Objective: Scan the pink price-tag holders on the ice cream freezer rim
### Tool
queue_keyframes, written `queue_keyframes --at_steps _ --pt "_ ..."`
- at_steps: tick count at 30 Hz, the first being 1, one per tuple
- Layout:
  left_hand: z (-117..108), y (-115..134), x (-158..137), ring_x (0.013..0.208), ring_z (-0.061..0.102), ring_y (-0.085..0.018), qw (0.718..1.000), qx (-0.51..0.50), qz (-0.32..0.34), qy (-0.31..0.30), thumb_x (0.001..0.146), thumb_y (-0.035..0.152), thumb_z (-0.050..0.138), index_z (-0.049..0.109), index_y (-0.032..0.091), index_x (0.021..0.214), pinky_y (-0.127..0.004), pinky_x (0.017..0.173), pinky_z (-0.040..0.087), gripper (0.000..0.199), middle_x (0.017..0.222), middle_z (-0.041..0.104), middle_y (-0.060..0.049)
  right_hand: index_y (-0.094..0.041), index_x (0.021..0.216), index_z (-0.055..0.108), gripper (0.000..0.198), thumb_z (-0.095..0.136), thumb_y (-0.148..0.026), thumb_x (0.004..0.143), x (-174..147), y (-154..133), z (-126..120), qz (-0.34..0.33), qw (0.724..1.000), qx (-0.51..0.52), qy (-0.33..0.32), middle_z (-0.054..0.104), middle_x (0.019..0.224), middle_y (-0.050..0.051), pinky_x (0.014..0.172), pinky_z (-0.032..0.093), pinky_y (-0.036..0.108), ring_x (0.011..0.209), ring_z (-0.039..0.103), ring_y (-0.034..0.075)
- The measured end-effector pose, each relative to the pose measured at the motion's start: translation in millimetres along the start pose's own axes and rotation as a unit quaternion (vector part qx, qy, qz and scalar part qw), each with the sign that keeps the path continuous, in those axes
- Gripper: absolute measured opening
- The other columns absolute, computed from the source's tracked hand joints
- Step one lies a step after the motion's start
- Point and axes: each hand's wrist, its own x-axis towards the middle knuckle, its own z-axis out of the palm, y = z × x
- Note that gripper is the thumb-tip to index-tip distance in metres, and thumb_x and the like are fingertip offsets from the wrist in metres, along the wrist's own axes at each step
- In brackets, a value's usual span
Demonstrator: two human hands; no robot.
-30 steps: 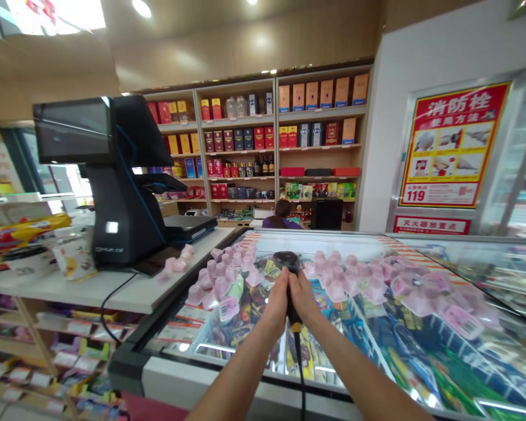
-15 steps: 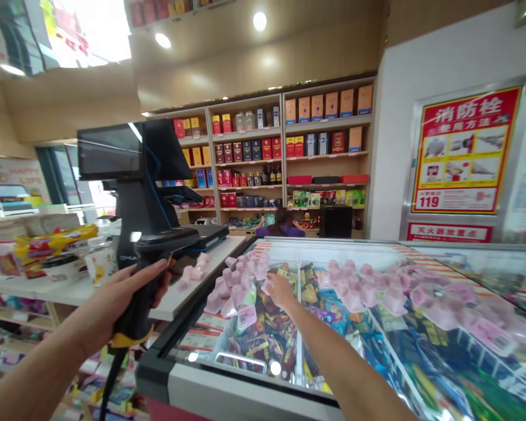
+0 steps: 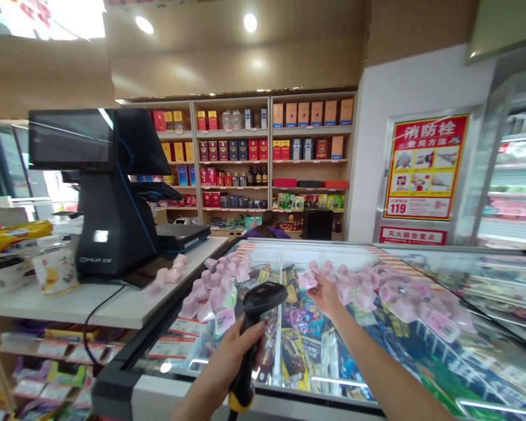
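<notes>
1. The black scanner (image 3: 263, 295) has a rounded, glossy dark head above the left hand's grip; a yellow band rings the handle's lower end, below that grip, where a dark cable leaves it.
2. The pink pack (image 3: 307, 279) is small and pale, its pink-and-white face carrying dark print too small to read; it sits at the right hand's fingertips, just to their left.
3. The left hand (image 3: 239, 351) is closed around the scanner's handle, thumb laid across the near side, fingers wrapped behind.
4. The right hand (image 3: 326, 295) pinches the pack's right edge, thumb and fingers drawn together on it; whether the pack touches the glass below, I cannot tell.
5. Beyond the left hand's grip and to its left lie pink cups (image 3: 217, 286) on the glass-topped case (image 3: 170, 397); more pink cups spread to the right of the right hand's pinch.
</notes>
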Motion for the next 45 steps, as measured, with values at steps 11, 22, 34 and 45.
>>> queue_keyframes --at_steps 11,22,34,45 --pt "-25 12 -13 0.041 0.040 -0.006 0.995 0.090 0.008 0.052 0.065 0.043 0.056 0.048 0.015 0.061 -0.018 0.043 0.031 0.029 0.046 0.047 0.004 -0.017 0.106 0.052 0.038 0.039 -0.024 0.070 -9 5 0 -0.276 0.788 -0.550 -0.007 0.060 0.093 0.007 0.072 0.038 0.031 0.085 0.053 0.019" --pt "-90 8 -35 0.043 0.041 -0.007 0.988 0.083 0.007 0.129 0.065 0.044 0.057 0.052 0.015 0.071 -0.019 0.043 0.032 0.030 0.054 0.050 0.004 -0.019 0.099 0.057 0.029 0.046 -0.022 0.072 -14 17 8 -0.335 0.534 -0.772 0.073 0.050 0.112 0.012 0.082 0.027 0.041 0.102 0.042 0.027" --pt "-72 12 -28 0.043 0.040 -0.006 0.993 0.045 0.029 0.108 0.065 0.041 0.058 0.050 0.016 0.065 -0.018 0.042 0.031 0.026 0.051 0.049 0.004 -0.020 0.070 0.061 0.016 0.047 -0.016 0.065 -40 99 108 -0.236 0.782 -0.536 -0.212 0.062 0.061 -0.001 0.059 0.042 0.023 0.058 0.056 0.012" --pt "-30 16 -14 0.043 0.039 -0.008 0.996 0.084 0.035 0.008 0.066 0.045 0.054 0.048 0.015 0.060 -0.020 0.044 0.031 0.031 0.047 0.046 0.004 -0.019 0.062 0.054 0.014 0.054 -0.033 0.060 -3 32 20 -0.188 0.908 -0.352 0.128 0.062 0.053 0.004 0.050 0.044 0.028 0.057 0.060 0.020"
